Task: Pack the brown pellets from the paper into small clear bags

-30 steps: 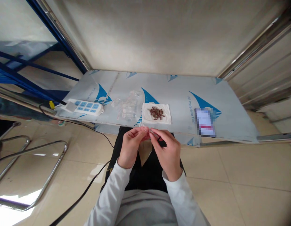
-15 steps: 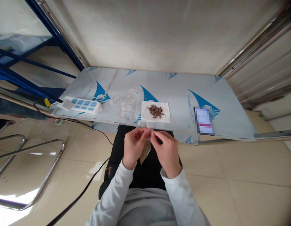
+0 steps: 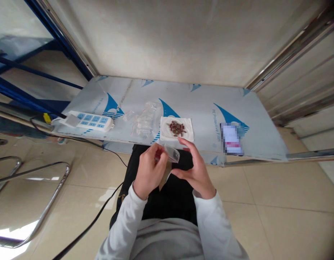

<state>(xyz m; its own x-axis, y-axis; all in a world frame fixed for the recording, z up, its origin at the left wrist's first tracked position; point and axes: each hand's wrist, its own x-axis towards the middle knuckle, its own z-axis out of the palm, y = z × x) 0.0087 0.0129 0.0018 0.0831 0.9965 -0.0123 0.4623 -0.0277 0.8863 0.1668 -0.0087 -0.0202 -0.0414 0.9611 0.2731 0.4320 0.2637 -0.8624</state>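
Note:
My left hand [image 3: 152,168] pinches a small clear plastic bag [image 3: 172,153] by one end, just off the front edge of the table. To the right of the bag, my right hand [image 3: 195,168] is open, its thumb and fingers spread apart around the bag's free end without visibly holding it. Beyond my hands, a white cloth or paper sheet [image 3: 189,135] lies on the table, bearing a heap of small reddish-brown pieces [image 3: 176,128]. What is inside the bag is too small to make out.
Left of the white sheet lie several clear plastic bags [image 3: 145,121]. A white power strip [image 3: 93,121] sits farther left, its black cable hanging to the floor. A phone [image 3: 232,139] rests on the right of the film-covered table [image 3: 199,104]. A metal-framed chair [image 3: 65,169] stands at left.
My right hand has let go of the bag and moved right, its fingers spreading. The bag, still in my left hand, now shows more fully. The view has shifted slightly.

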